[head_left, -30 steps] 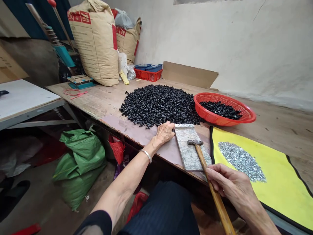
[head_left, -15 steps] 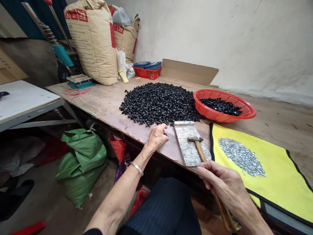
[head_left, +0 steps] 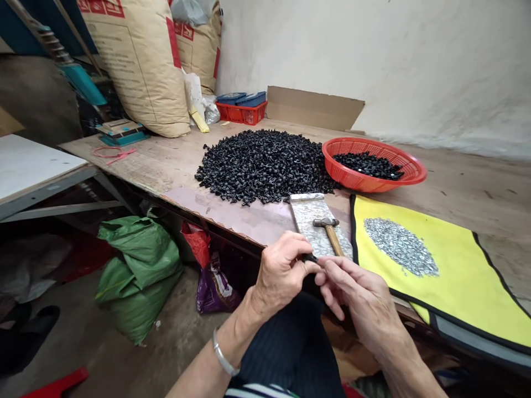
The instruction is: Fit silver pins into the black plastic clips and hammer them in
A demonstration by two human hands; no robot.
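Note:
My left hand (head_left: 282, 271) is closed in a pinch around a small black plastic piece (head_left: 309, 257). The fingertips of my right hand (head_left: 357, 290) are pressed together and meet the left fingertips at that piece; whatever they hold is too small or hidden. Just beyond both hands, a hammer (head_left: 333, 239) rests with its head on a worn metal plate (head_left: 306, 207), and the lower handle is hidden behind my right hand. A large heap of black plastic pieces (head_left: 265, 166) lies past the plate.
A red plastic basket (head_left: 415, 176) holds more black pieces. Small silvery metal bits (head_left: 400, 246) are spread on a yellow cloth (head_left: 468, 287) at the right. A green sack (head_left: 139, 271) stands on the floor, left of the table's front edge. Large paper sacks (head_left: 136, 66) stand at the back left.
My left hand has come from the heap's near edge toward me with a black piece. My right hand has moved left from the hammer handle to meet it. The view has shifted slightly.

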